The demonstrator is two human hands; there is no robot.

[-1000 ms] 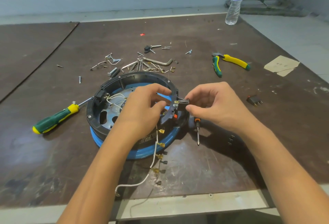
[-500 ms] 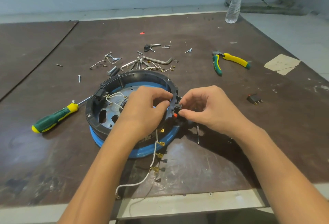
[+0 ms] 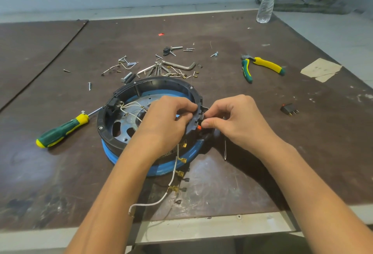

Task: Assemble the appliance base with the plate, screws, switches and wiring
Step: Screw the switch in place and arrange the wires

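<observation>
Switch (image 3: 199, 127) sits pinched by my right hand (image 3: 238, 124) against the outer face of the base rim (image 3: 161, 81), long axis pointing inward toward my left hand (image 3: 161, 126), whose curled fingers grip that rim from inside.

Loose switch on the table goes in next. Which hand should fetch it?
Right, likely. The loose switch lies right of the right hand, path bare; the left hand grips the base rim, farther away.
</observation>
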